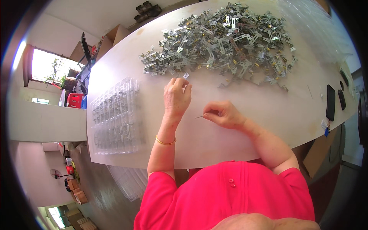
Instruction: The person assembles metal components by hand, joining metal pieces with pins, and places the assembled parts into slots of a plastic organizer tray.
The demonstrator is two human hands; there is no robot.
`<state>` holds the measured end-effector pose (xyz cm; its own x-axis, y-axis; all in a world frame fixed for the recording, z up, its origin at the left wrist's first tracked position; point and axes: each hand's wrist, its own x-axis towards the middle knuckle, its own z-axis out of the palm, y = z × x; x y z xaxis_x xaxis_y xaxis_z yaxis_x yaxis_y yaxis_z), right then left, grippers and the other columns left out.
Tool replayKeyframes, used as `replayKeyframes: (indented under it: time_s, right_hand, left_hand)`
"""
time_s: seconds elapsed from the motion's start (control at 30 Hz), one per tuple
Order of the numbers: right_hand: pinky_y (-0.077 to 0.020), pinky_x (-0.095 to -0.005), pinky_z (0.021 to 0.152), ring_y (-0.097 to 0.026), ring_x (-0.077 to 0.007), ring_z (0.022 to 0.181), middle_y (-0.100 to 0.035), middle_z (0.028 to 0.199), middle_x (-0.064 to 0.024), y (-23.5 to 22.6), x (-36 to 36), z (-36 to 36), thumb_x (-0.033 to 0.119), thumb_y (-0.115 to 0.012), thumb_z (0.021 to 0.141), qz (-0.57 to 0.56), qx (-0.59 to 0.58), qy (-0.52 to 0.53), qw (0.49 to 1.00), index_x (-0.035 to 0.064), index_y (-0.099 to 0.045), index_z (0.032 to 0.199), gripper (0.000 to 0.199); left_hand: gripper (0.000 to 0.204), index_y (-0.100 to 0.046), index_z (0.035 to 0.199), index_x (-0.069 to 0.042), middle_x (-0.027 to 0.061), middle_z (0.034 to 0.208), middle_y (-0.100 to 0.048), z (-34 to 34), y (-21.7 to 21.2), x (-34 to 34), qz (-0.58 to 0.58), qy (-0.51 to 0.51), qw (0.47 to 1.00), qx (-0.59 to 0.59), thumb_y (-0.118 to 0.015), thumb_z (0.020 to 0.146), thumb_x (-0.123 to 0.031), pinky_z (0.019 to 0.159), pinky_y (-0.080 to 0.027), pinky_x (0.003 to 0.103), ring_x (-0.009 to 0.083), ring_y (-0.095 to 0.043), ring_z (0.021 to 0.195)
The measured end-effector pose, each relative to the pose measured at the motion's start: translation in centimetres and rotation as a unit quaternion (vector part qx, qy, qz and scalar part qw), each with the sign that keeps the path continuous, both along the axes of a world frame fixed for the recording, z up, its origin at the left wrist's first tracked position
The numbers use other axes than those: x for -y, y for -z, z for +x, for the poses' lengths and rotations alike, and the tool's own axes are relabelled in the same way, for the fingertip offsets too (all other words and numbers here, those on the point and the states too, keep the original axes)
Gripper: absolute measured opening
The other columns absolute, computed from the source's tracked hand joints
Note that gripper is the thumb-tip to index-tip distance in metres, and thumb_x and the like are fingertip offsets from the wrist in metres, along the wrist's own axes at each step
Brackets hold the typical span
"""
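My left hand [177,96] is at the near left edge of a big heap of small metal brackets [226,42]. Its fingers are closed on a small silvery metal bracket [186,76], whose end shows past the fingertips. Lower and to the right, my right hand [224,115] pinches a thin metal pin [199,117] that points left. The two hands are apart, both over the pale tabletop [180,142]. To the left of my left forearm lies a clear plastic tray [132,115] with rows of compartments, many holding metal parts.
Stacked clear plastic trays [318,30] lie at the far right. A black phone [330,102], another dark object [341,99] and a blue-tagged key item [326,131] rest along the right edge. More clear trays [128,182] sit below the table's left front edge.
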<state>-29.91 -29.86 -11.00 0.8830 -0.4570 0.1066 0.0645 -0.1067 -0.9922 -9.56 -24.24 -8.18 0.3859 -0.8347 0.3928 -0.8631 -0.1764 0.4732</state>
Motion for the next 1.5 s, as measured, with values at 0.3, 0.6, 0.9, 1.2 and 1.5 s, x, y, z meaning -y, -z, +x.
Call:
replayKeyframes:
  time_s: [0.3, 0.6, 0.9, 1.2, 1.5]
  right_hand:
    - [-0.0436, -0.026, 0.059, -0.051, -0.0071, 0.064, -0.062, 0.071, -0.0011, 0.0, -0.1, 0.2, 0.007, -0.07, 0.088, -0.023, 0.025, 0.013, 0.999, 0.0028, -0.065, 0.089, 0.007]
    - [-0.0433, -0.027, 0.059, -0.053, -0.0087, 0.063, -0.062, 0.07, -0.0023, -0.3, -0.1, 0.2, 0.008, -0.07, 0.088, -0.026, 0.021, 0.01, 0.999, 0.0028, -0.064, 0.087, 0.008]
    - [-0.0459, -0.0242, 0.065, -0.056, -0.0069, 0.073, -0.063, 0.077, -0.001, -0.2, 0.3, 0.1, 0.005, -0.069, 0.09, -0.029, -0.005, -0.01, 1.0, 0.0017, -0.064, 0.09, 0.005]
    - [-0.043, -0.0248, 0.058, -0.052, -0.0061, 0.065, -0.061, 0.07, 0.0003, 0.1, 0.2, 0.1, 0.007, -0.07, 0.09, 0.004, 0.012, -0.001, 1.0, 0.0023, -0.064, 0.088, 0.007]
    - [-0.0435, -0.0232, 0.059, -0.052, -0.0048, 0.067, -0.061, 0.073, 0.0012, -0.5, 0.6, -0.1, 0.007, -0.07, 0.09, 0.0, -0.008, 0.006, 1.0, 0.0016, -0.065, 0.09, 0.008]
  left_hand:
    - [0.009, -0.065, 0.087, -0.006, 0.0087, 0.086, -0.064, 0.2, 0.5, 0.5, 0.011, -0.004, 1.0, -0.019, -0.071, 0.083, -0.011, 0.08, -0.046, 0.041, 0.031, -0.06, 0.084]
    - [0.007, -0.067, 0.085, -0.007, 0.0088, 0.084, -0.065, 2.4, 0.3, 0.2, -0.014, -0.049, 0.996, -0.068, -0.071, 0.083, -0.012, 0.078, -0.047, 0.041, 0.0288, -0.061, 0.081]
    - [0.011, -0.068, 0.084, -0.004, 0.0113, 0.086, -0.066, 7.6, -0.4, 0.8, -0.048, -0.147, 0.986, -0.055, -0.071, 0.085, -0.015, 0.072, -0.05, 0.04, 0.029, -0.065, 0.078]
    - [0.009, -0.068, 0.09, -0.005, 0.0154, 0.094, -0.068, 14.6, -2.0, 4.9, -0.03, -0.181, 0.973, 0.14, -0.062, 0.087, -0.011, 0.083, -0.05, 0.045, 0.0354, -0.064, 0.092]
    - [0.03, -0.07, 0.108, -0.012, 0.0086, 0.115, -0.067, 18.5, -2.2, 8.2, 0.128, -0.109, 0.961, 0.219, -0.058, 0.083, 0.0, 0.097, -0.047, 0.039, 0.0309, -0.06, 0.111]
